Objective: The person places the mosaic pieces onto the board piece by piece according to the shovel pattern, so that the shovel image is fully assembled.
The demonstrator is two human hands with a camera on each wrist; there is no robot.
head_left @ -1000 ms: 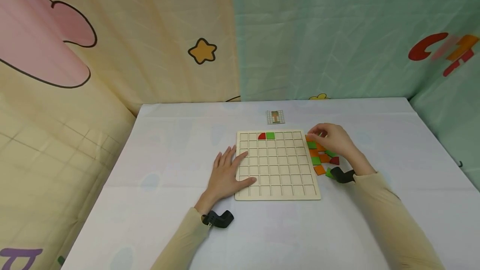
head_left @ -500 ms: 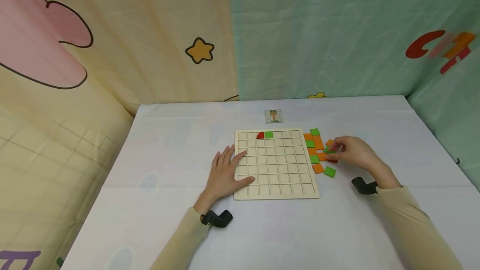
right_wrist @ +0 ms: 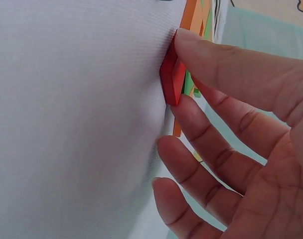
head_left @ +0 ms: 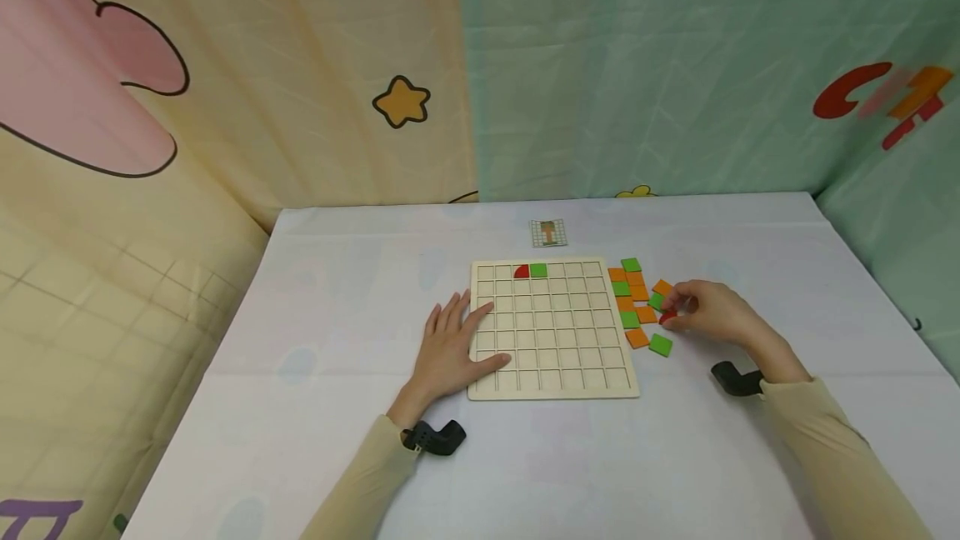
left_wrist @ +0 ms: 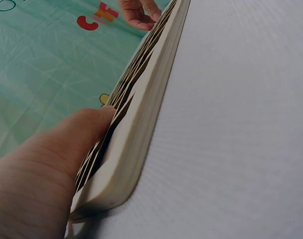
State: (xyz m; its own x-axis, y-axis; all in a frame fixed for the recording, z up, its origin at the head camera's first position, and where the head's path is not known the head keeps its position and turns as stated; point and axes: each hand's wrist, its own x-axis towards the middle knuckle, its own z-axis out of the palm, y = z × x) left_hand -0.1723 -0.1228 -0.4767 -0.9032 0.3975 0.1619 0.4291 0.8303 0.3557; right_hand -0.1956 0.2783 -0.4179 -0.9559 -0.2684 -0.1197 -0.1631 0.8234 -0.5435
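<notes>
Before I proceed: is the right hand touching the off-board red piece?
Touching: the right wrist view shows the right hand pinching the red piece between thumb and finger.

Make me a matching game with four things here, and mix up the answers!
1. left hand
2. right hand
3. picture card
4. green tile on the board

A. on the table, past the board's far edge
B. in the farthest row of squares
C. pinching a red piece
D. resting on the board's left side

Pairs: 1-D, 2-C, 3-A, 4-B
</notes>
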